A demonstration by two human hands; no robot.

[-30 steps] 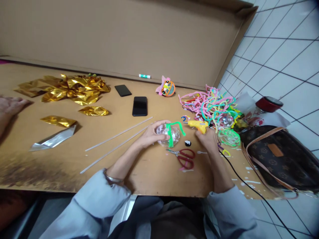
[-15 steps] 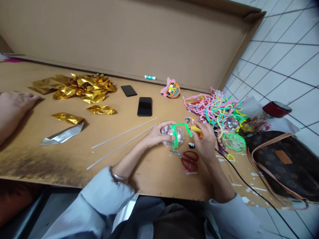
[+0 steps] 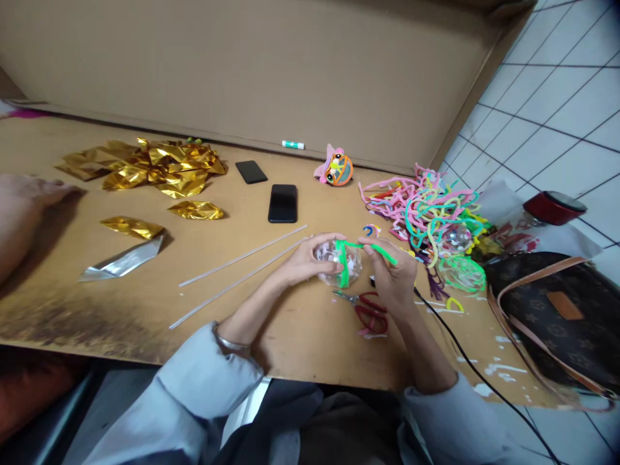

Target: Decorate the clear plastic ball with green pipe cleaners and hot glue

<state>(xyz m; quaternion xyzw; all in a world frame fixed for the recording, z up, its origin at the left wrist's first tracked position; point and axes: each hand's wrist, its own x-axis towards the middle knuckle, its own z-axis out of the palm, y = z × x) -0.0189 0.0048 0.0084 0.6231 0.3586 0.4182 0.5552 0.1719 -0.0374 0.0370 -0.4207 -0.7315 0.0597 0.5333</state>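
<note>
My left hand (image 3: 303, 263) grips a clear plastic ball (image 3: 354, 263) from its left side, with the thumb across its front. A fuzzy green strip (image 3: 343, 274) runs down the ball, and its free length stretches right from the top. My right hand (image 3: 393, 279) pinches that free length between thumb and fingers, and the end sticks out over the hand. A black cord (image 3: 453, 330) leads away from the right hand; the tool it belongs to is mostly hidden there. Red-handled scissors (image 3: 371, 311) lie just below the ball.
Colourful fuzzy strips (image 3: 421, 210) are heaped at right, near a green-covered ball (image 3: 462, 274) and a brown bag (image 3: 557, 316). Two clear sticks (image 3: 237, 284), two phones (image 3: 282, 203), gold foil (image 3: 169, 165) and a decorated ball (image 3: 339, 169) lie about. Another person's hand (image 3: 39, 200) rests at left.
My right hand has taken hold of the free green strip and pulled it straighter. The yellow tool visible in that hand before is now hidden. The view has shifted slightly.
</note>
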